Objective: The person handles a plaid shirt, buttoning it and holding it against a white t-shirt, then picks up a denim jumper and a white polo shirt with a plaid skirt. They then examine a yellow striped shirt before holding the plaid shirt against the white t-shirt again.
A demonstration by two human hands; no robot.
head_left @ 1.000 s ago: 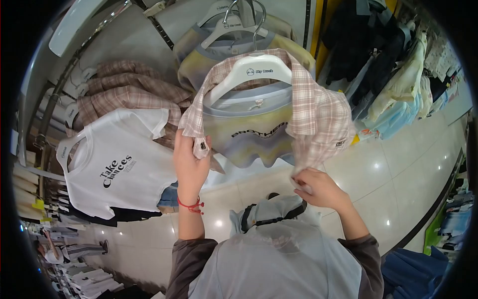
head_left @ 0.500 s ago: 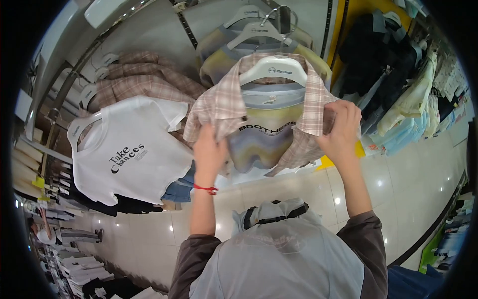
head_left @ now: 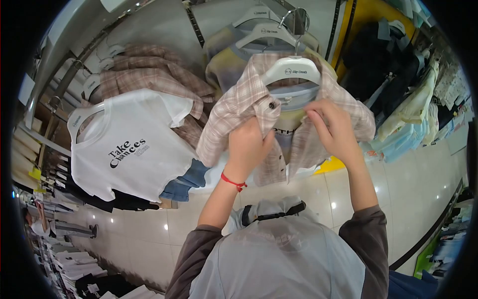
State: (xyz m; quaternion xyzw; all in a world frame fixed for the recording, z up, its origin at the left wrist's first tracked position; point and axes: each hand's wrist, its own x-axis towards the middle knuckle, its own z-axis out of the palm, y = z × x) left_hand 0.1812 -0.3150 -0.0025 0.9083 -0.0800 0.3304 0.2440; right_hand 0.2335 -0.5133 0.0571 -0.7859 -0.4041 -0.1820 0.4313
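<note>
Far left edge, lower: another person in a white top (head_left: 44,226), well apart. Left of frame: white short-sleeved tee with black "Take Chances" print (head_left: 127,149) on a rail hanger, blue denim garment (head_left: 184,184) low behind it, pink plaid shirts (head_left: 149,77) above and behind.

Centre: left hand (head_left: 249,147), red string bracelet (head_left: 233,183) at wrist, fingers bent in and closed on the front of a pink-and-white plaid button shirt (head_left: 226,117), just below a dark round button (head_left: 272,105); some fingertips hidden. Shirt hangs open, collar around a white plastic hanger (head_left: 294,71), over a yellow-and-purple top (head_left: 290,114) with partly covered black lettering. Similar tie-dye tops (head_left: 224,65) behind.

Right of centre: right hand (head_left: 336,127) at the shirt's other front edge, fingers bent, thumb slightly apart; can't tell whether cloth is pinched.

Upper right: dark garments (head_left: 368,57).

Risks, judged: uneven pull on the fronts could slide the collar off one hanger shoulder or tilt it; hard downward tug could unseat the metal hook (head_left: 296,47); bracelet could snag; loose cloth could bunch over the lettering.
</note>
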